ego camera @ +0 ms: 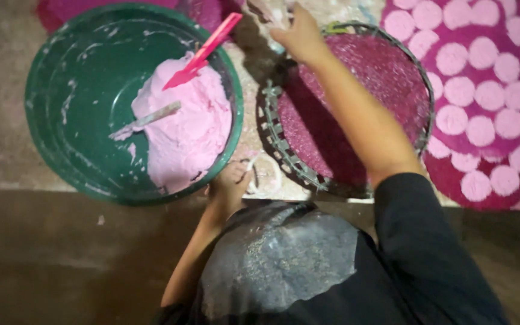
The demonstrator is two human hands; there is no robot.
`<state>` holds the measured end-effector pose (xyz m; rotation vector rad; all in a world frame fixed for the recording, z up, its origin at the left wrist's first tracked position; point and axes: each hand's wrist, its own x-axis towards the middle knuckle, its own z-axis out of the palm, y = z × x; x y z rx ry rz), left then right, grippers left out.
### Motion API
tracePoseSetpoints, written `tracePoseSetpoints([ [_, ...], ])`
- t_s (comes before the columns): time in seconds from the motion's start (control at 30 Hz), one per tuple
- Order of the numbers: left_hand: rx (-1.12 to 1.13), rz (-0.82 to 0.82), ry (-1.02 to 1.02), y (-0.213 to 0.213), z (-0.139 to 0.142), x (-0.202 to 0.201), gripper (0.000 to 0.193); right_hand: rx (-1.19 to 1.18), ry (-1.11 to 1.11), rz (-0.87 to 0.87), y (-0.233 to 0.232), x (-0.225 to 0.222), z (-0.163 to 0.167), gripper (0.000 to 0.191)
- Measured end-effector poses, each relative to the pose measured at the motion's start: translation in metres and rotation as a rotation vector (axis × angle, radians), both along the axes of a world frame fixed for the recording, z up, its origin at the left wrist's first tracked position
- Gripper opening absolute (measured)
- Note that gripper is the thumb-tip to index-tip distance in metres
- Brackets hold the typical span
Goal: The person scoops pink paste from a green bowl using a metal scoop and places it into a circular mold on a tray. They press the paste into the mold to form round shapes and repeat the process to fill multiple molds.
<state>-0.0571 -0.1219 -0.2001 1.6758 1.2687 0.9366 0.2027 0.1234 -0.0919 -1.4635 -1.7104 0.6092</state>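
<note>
Dough [188, 129] – pink, still much of it – lay in the green basin [61, 114]. Left hand [230, 183] rested by the basin rim, grip unclear. Right hand [299, 33] reached beyond the empty round tray [356, 108], fingers unclear – another tray [482, 90] was already full of discs.

The green basin [61, 114] fills the left of the work area, heaped on its right side with pink dough [188, 129]; a pink spatula [203, 53] and a pale stick [148, 119] jut from the heap across the opening. Just right of it, a narrow strip holds a small white ring [266, 174] and the left hand [230, 183]. The round wire tray [284, 147] comes next, crossed by the outstretched right hand [299, 33] and forearm. Further right, mats of pink discs [482, 90] cover the surface. The brown floor [61, 259] nearer the person lies open.
</note>
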Motion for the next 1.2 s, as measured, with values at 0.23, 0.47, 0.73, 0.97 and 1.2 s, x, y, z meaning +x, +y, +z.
tracePoseSetpoints([
  [0.23,-0.202,-0.251,0.082,0.057,0.040,0.103,0.013,-0.209,0.497,0.225,-0.134,0.119,0.039,0.046],
  [0.47,0.903,-0.078,0.319,0.059,0.151,0.142,0.077,-0.076,-0.087,0.159,-0.269,0.164,0.097,0.058],
  [0.73,0.005,-1.026,0.090,-0.008,0.187,0.153,0.026,0.359,-0.519,0.738,-0.325,0.159,0.167,0.039],
  [0.97,0.050,-1.194,0.533,-0.011,0.238,0.135,0.033,0.045,-0.320,1.119,-0.297,0.154,0.200,0.039],
  [1.2,0.021,-0.901,0.336,-0.039,0.278,0.075,0.027,-0.333,0.069,1.261,-0.287,0.119,0.181,0.035],
])
